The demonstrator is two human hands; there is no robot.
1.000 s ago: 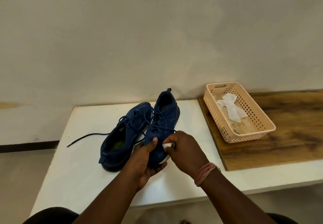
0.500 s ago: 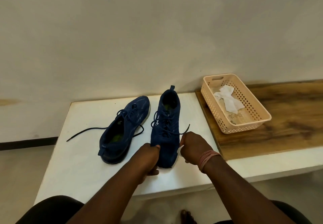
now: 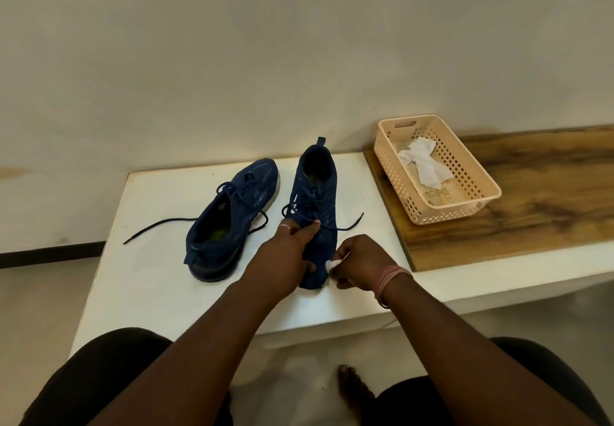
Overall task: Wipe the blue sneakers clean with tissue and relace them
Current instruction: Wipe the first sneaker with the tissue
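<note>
One head-worn view – looking forward and down, close over the table point(image 3: 149, 276).

Right sneaker point(image 3: 315, 206): a second ago raised off the white table point(image 3: 159, 279) and tilted between both hands; now flat on the tabletop, toe toward the person, heel toward the wall. Left hand point(image 3: 287, 259): previously cupped beneath the toe; now on the left side of the forefoot, fingers reaching up over the lacing. Right hand point(image 3: 357, 263): half a second ago closed at the right edge of the toe with no tissue visible; now just beside the toe, pinching a small wad of white tissue point(image 3: 333, 264) that touches the shoe's right side.
</note>
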